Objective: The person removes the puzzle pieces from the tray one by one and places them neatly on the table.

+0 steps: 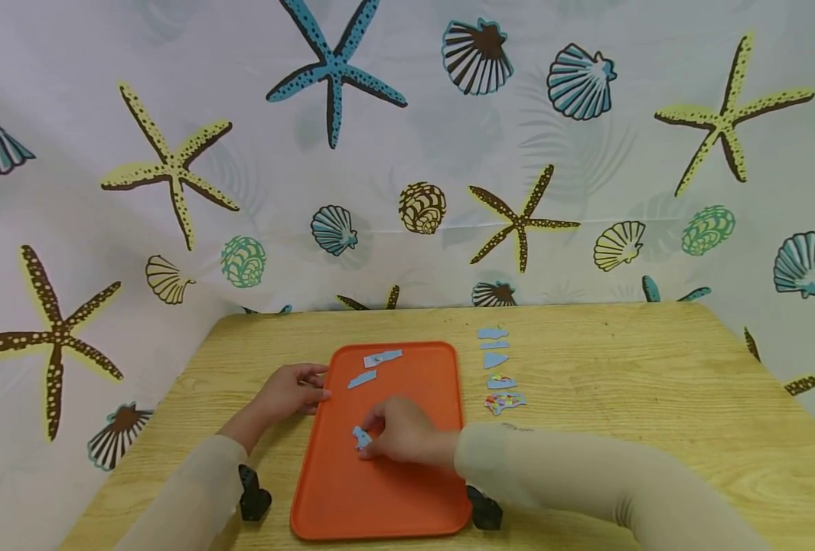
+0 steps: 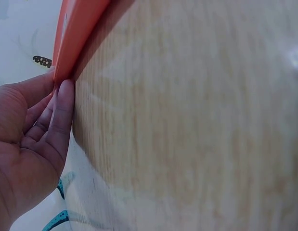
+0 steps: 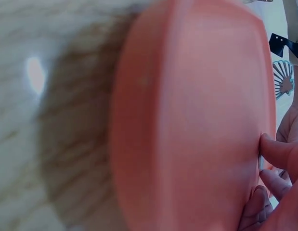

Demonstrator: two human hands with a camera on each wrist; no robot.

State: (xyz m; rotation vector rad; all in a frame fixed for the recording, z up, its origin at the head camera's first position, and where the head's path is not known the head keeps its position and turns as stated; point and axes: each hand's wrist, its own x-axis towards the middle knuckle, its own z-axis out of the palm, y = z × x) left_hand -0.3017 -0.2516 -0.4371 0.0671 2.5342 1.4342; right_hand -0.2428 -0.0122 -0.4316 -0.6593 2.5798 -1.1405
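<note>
An orange tray (image 1: 379,509) lies on the wooden table. My left hand (image 1: 290,394) pinches its left rim, with the thumb and fingers on either side of the rim (image 2: 74,48) in the left wrist view. Over the middle of the tray, my right hand (image 1: 403,432) holds a small light-blue flat puzzle-like piece (image 1: 361,438) between thumb and fingers, close to the tray surface. Farther up the tray lie two more pale-blue flat pieces, one with a printed spot (image 1: 383,357) and a plain slanted one (image 1: 362,379).
Right of the tray, several flat pieces form a column on the table (image 1: 621,375): plain blue ones such as a pointed piece (image 1: 495,360) at the back, and a multicoloured piece (image 1: 505,402) nearest me. Behind the table hangs a shell-patterned cloth (image 1: 393,153).
</note>
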